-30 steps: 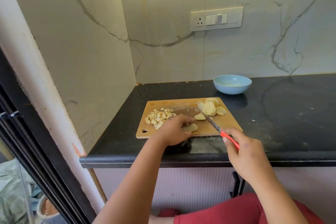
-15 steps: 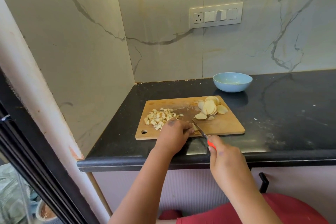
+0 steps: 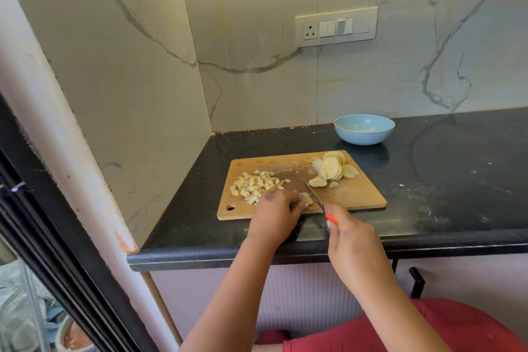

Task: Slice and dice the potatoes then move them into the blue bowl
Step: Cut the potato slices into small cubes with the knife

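Head view: the left hand [image 3: 275, 210] pins a potato slice [image 3: 304, 198] with curled fingers on the cutting board [image 3: 357, 197]; the right hand [image 3: 354, 240] is closed round the knife [image 3: 314, 196], its blade touching that slice; the fingertips sit right beside the edge, so a slip could nick them. Diced potato [image 3: 255, 184] lies left, slices [image 3: 333, 168] right; the blue bowl [image 3: 364, 128] stands behind, apart; the table [image 3: 457, 180] is open rightward; the wall closes the left.

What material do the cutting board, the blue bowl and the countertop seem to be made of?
Cutting board: probably wood or bamboo, matte tan with darker stains. Blue bowl: smooth pale blue, ceramic or melamine; cannot tell which. Countertop: polished black stone, likely granite, showing faint reflections.
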Available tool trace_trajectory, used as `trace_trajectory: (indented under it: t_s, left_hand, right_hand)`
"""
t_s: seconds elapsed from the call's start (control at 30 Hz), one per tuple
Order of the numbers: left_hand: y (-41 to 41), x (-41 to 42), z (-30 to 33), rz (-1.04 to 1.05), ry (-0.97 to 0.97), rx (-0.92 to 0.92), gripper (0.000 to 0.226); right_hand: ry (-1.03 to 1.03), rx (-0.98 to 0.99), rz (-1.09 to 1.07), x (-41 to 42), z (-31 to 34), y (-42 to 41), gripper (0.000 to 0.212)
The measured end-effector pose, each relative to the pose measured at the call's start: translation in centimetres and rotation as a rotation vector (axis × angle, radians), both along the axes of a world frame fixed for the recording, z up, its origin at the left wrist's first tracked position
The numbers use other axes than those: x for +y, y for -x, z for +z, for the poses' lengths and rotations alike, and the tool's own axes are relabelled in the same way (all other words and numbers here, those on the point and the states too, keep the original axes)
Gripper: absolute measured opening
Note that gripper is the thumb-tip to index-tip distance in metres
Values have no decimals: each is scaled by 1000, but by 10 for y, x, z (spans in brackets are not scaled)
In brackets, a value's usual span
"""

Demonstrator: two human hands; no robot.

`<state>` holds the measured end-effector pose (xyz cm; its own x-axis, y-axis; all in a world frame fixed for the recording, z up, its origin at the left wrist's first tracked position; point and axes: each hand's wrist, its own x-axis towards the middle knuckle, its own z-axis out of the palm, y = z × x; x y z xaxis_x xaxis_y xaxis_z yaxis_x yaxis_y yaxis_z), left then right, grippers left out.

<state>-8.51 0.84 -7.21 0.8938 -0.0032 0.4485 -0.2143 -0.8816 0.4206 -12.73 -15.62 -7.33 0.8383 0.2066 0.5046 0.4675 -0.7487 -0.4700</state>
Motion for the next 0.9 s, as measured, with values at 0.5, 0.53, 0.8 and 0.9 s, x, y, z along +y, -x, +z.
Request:
trace_trajectory:
  t_s: [0.5, 0.53, 0.8, 0.9]
  left_hand:
    - [0, 2, -6, 54, 14, -27, 27]
    - [1, 2, -6, 55, 21, -28, 26]
    - [-3, 5, -5, 48, 123, -12, 25]
    - [-2, 4, -3, 48, 113, -18, 22]
  right_hand:
    - [113, 27, -95, 14, 2, -7, 24]
    - [77, 10, -67, 12, 1, -4, 23]
    - [126, 36, -45, 9, 1, -1, 16]
    - [187, 85, -42, 16, 7, -4, 17]
